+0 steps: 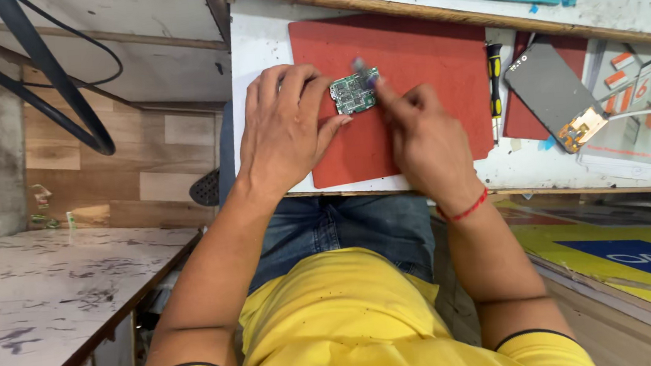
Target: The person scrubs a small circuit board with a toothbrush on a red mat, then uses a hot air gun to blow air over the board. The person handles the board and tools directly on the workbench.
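A small green circuit board (355, 93) lies on a red mat (424, 59), toward the mat's nine o'clock side, and both hands are on it. The left hand (284, 128) rests palm down on the mat at the board's nine o'clock; its fingers (310, 80) curl over the board's left edge and the thumb (334, 128) presses in from about seven o'clock, so the grip pinches the board in place. The right hand (422, 133) comes in from the board's four o'clock. Its grip is pressed together around a small tool (364, 70) whose blurred, greyish tip touches the board's upper right corner; I cannot tell what kind of tool it is. A red thread bracelet (465, 211) circles the right wrist.

The mat sits on a white worktop (253, 49). At the mat's three o'clock edge lies a screwdriver with a black and yellow handle (494, 77), pointing roughly twelve to six. Just beyond it, at three o'clock, a dark grey phone panel (550, 92) lies tilted on a second red mat (526, 121), with an orange flex part (580, 128) at its lower corner. Further toward three o'clock, small orange and white packets (627, 78) are spread on the worktop. The person wears a yellow shirt (352, 328) and blue jeans (344, 224).
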